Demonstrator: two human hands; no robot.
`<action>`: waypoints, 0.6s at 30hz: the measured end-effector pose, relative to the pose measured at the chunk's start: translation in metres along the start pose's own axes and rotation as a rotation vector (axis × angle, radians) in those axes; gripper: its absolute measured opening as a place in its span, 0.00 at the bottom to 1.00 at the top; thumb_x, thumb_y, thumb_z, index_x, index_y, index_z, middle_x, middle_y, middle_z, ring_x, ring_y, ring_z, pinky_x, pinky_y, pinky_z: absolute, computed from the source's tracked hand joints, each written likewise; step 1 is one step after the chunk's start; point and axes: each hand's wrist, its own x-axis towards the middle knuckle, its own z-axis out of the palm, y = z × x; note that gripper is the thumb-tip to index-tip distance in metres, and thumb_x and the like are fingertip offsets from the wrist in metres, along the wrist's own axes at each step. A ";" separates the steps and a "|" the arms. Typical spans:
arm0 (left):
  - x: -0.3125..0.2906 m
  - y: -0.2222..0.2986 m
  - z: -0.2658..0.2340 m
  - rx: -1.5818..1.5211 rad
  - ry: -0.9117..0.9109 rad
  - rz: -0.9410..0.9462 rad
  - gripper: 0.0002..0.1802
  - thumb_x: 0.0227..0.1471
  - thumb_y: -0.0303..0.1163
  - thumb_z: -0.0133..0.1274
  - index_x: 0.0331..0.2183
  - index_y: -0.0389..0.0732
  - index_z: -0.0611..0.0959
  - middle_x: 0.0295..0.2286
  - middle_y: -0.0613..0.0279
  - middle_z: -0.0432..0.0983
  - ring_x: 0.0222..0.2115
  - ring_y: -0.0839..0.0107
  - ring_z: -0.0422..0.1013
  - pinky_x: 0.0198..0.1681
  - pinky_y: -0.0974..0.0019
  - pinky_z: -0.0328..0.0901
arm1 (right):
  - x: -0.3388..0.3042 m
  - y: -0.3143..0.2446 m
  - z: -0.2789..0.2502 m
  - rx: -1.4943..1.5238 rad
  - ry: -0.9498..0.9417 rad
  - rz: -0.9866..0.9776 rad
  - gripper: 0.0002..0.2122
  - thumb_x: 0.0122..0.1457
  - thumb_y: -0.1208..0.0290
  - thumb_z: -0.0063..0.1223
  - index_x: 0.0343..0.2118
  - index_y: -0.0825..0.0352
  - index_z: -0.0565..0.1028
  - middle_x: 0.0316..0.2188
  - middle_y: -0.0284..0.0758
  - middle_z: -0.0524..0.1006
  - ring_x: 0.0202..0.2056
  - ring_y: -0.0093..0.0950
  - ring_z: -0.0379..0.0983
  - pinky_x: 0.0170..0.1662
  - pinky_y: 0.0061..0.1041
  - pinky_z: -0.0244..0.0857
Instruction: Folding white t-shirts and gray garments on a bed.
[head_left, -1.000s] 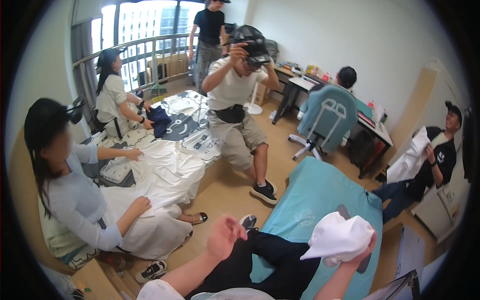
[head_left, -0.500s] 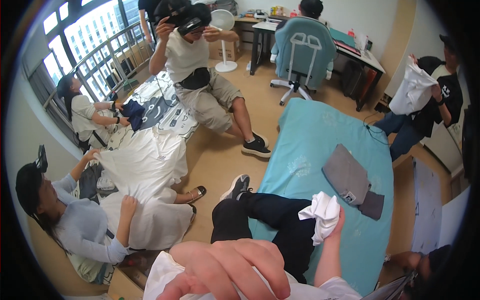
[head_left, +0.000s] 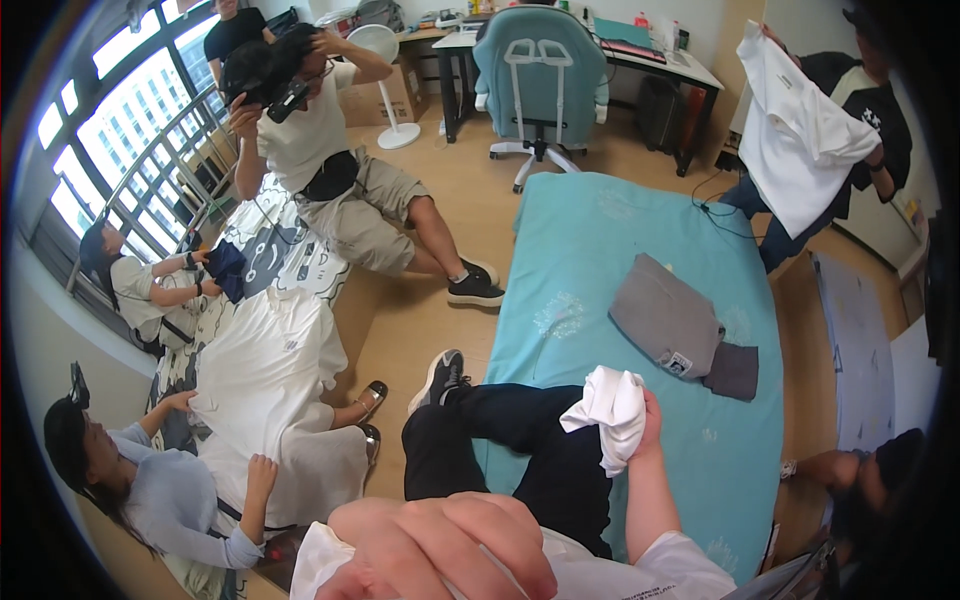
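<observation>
Close in front at the lower edge, my left hand [head_left: 445,545] is large in the picture, its fingers stretched out with narrow gaps between them. No object shows in it; the palm side is hidden. My right hand [head_left: 650,428] grips a bunched white cloth [head_left: 610,418] over my dark trousers and the edge of the bed. The cloth is crumpled, one end hanging down and another sticking out to the left. Beyond it, a folded grey garment [head_left: 665,315] with a small label lies on the turquoise bed sheet [head_left: 560,260], a darker grey piece [head_left: 733,373] at its corner.
On the left, a seated person spreads a white shirt [head_left: 265,365] over a patterned bed. Another person holds up a headset [head_left: 270,75]. At the right, a standing person holds a white garment [head_left: 800,135]. A turquoise office chair [head_left: 540,75] stands by the desk.
The view has shifted, so most things sit farther left. My right hand still holds the white cloth, with little change of pose. The person at the right has raised and spread the white garment.
</observation>
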 end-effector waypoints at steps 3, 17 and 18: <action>0.008 -0.001 0.007 -0.026 0.042 -0.151 0.32 0.58 0.60 0.50 0.42 0.38 0.82 0.36 0.49 0.82 0.41 0.55 0.74 0.43 0.57 0.66 | 0.001 -0.004 -0.007 0.007 0.028 0.005 0.23 0.64 0.61 0.37 0.55 0.74 0.70 0.52 0.45 0.75 0.54 0.42 0.73 0.60 0.41 0.65; -0.197 -0.071 -0.066 0.681 0.702 -1.295 0.31 0.63 0.46 0.51 0.60 0.40 0.65 0.54 0.56 0.67 0.52 0.65 0.67 0.57 0.60 0.62 | -0.043 0.054 0.003 -0.071 -0.156 0.367 0.17 0.65 0.68 0.48 0.54 0.71 0.72 0.49 0.38 0.76 0.47 0.30 0.76 0.54 0.33 0.69; -0.232 -0.068 -0.057 0.513 0.732 -1.383 0.39 0.62 0.51 0.51 0.65 0.43 0.59 0.58 0.58 0.63 0.58 0.64 0.62 0.63 0.57 0.56 | -0.052 0.074 0.001 -0.118 -0.273 0.408 0.17 0.66 0.68 0.48 0.53 0.71 0.73 0.50 0.37 0.76 0.48 0.27 0.74 0.54 0.30 0.67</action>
